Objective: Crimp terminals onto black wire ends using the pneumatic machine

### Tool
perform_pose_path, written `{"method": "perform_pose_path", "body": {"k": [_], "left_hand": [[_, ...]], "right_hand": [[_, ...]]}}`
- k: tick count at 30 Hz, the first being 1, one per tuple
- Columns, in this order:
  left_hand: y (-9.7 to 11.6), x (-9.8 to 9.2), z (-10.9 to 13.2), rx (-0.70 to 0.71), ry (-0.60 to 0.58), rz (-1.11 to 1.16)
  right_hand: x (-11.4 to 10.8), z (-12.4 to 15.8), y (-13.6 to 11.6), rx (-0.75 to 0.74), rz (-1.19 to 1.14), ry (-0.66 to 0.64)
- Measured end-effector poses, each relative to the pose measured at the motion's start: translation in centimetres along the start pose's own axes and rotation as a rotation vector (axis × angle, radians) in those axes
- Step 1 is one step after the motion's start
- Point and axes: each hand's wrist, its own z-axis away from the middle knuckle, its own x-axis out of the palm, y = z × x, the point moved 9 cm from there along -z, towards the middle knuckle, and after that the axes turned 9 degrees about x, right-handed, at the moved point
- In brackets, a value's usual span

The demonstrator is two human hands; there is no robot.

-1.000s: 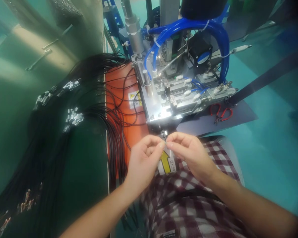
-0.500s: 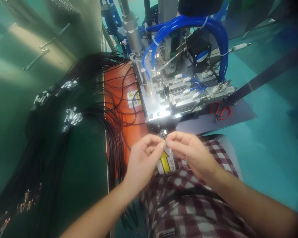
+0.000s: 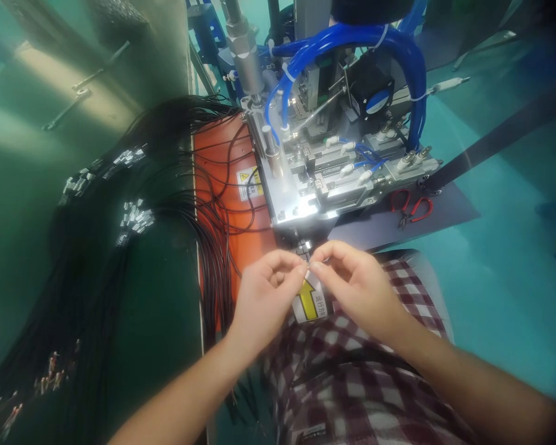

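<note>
My left hand [image 3: 264, 296] is pinched, its thumb and forefinger tips pressed together just in front of the machine. Facing it, my right hand [image 3: 352, 284] also pinches, and the two sets of fingertips nearly touch. A tiny bit of something thin shows between them, too small to name. Right behind the fingertips is a small metal fitting [image 3: 303, 246] at the machine's front. Below them lies a white label with a yellow arrow [image 3: 308, 303]. Black cables [image 3: 215, 272] hang over the orange plate [image 3: 254, 244] to the left of my left hand.
A metal machine [image 3: 301, 204] with blue air hoses [image 3: 347, 37] stands ahead. Red-handled pliers [image 3: 404, 217] lie at its right on a grey sheet. On the dark green table [image 3: 167, 321] at left rest cable bundles with silvery connectors [image 3: 136, 219] and bare copper-coloured ends [image 3: 50, 374].
My right hand has turned slightly, its thumb and fingers shifting at the pinch. My left hand stays almost in place. Nothing else has visibly moved.
</note>
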Motion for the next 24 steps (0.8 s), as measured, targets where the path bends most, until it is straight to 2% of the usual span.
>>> {"method": "perform_pose_path", "body": {"k": [2, 5, 12, 19, 24], "left_hand": [[-0.5, -0.1, 0.1, -0.050, 0.009, 0.034], [-1.1, -0.3, 0.1, -0.093, 0.007, 0.056], [-1.4, -0.3, 0.1, -0.128, 0.003, 0.106], [-1.4, -0.3, 0.2, -0.138, 0.001, 0.101], [-1.6, -0.3, 0.2, -0.141, -0.001, 0.091]], "right_hand": [[0.3, -0.3, 0.4, 0.062, -0.123, -0.063], [-0.1, -0.8, 0.3, 0.073, -0.221, -0.061], [0.3, -0.8, 0.3, 0.050, -0.131, -0.076], [0.6, -0.7, 0.7, 0.043, -0.136, -0.059], [0.8, -0.8, 0.9, 0.102, -0.186, -0.095]]}}
